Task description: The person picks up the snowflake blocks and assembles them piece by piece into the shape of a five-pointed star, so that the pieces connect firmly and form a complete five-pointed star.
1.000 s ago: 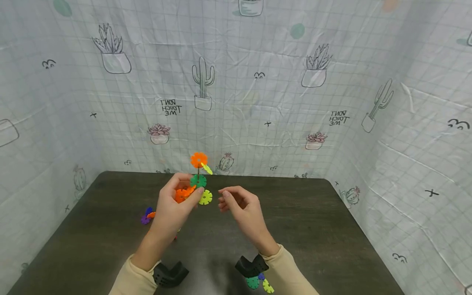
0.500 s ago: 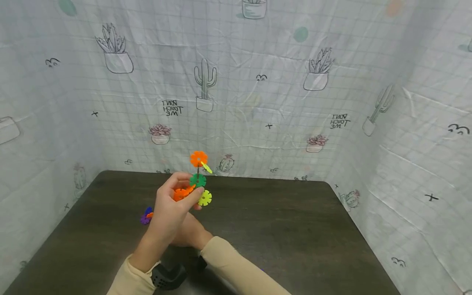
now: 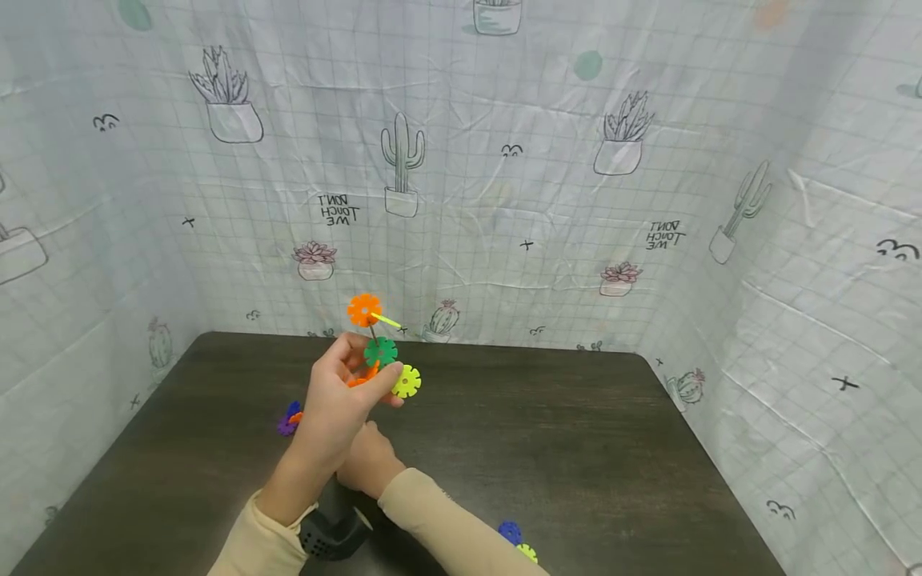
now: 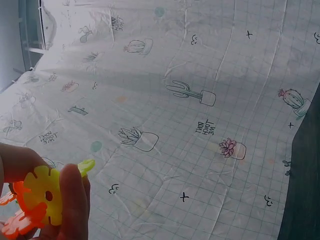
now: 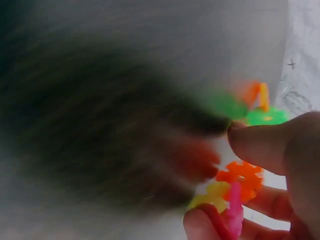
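My left hand [image 3: 342, 400] is raised over the table and pinches a joined chain of plastic flower discs between thumb and fingers. In the head view it has an orange disc [image 3: 365, 309] on top, a green disc [image 3: 380, 352] below and a yellow disc [image 3: 407, 382] beside the thumb. The left wrist view shows the yellow disc [image 4: 42, 195] close by the fingers. Lower down, my right hand [image 3: 370, 462] is partly hidden behind the left wrist. In the right wrist view its thumb and fingers curl round another cluster of flower discs [image 5: 241, 179], orange, yellow, pink and green, partly blurred.
A small purple, blue and orange disc cluster [image 3: 289, 420] lies left on the dark table [image 3: 576, 432]. Near the front, a blue disc [image 3: 510, 531] and a yellow disc [image 3: 528, 552] lie beside the right sleeve. A patterned curtain [image 3: 461, 240] stands behind and at both sides.
My right hand has moved left and down, behind the left wrist, from beside the held chain. The left hand has tilted the chain, so its top orange disc leans left.
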Tool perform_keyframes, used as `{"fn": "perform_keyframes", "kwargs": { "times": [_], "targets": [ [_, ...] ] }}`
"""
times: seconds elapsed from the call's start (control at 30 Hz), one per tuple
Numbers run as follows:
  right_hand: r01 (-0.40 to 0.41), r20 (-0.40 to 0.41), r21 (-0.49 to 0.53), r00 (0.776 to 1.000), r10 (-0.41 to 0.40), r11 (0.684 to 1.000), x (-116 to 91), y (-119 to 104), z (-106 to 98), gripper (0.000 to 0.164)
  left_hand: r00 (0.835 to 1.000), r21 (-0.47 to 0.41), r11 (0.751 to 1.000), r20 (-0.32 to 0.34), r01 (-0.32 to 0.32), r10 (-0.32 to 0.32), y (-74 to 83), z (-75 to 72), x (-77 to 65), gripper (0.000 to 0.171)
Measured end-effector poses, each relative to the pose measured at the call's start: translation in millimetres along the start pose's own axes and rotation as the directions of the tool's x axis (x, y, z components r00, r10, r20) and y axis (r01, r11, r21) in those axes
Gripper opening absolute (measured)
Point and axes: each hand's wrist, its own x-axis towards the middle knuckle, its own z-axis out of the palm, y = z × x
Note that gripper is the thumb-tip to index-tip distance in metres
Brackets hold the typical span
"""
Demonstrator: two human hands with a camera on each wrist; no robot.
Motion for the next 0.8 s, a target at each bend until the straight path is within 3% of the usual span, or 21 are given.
{"fn": "perform_keyframes", "kwargs": {
  "times": [0.07, 0.17, 0.5, 0.67, 0.8],
  "targets": [
    [-0.020, 0.018, 0.004, 1.000, 0.020, 1.000, -4.0, 6.0, 2.3, 0.008, 1.000, 0.006, 1.000, 0.002, 0.010, -0.010, 0.1, 0.6, -0.8, 0.023],
    [-0.020, 0.006, 0.010, 1.000, 0.020, 1.000, -9.1, 15.7, 3.9, 0.020, 1.000, 0.023, 1.000, 0.005, 0.010, -0.011, -0.4, 1.8, -1.7, 0.024],
    [-0.098, 0.020, 0.227, 0.995, 0.096, 0.969, -24.7, 48.8, -9.2, 0.014, 1.000, -0.015, 1.000, 0.013, -0.011, 0.011, -2.5, 7.8, -3.2, 0.025],
    [-0.002, -0.125, 0.414, 0.990, 0.059, 0.910, -33.7, 68.8, -33.4, 0.008, 1.000, -0.014, 1.000, -0.002, -0.018, 0.018, -2.3, 9.8, -4.2, 0.025],
    [0.087, -0.320, 0.534, 0.942, 0.105, 0.841, -48.9, 81.6, -66.4, 0.015, 1.000, -0.018, 1.000, -0.015, -0.011, 0.011, -1.6, 10.4, -4.9, 0.025]
  ]
}}
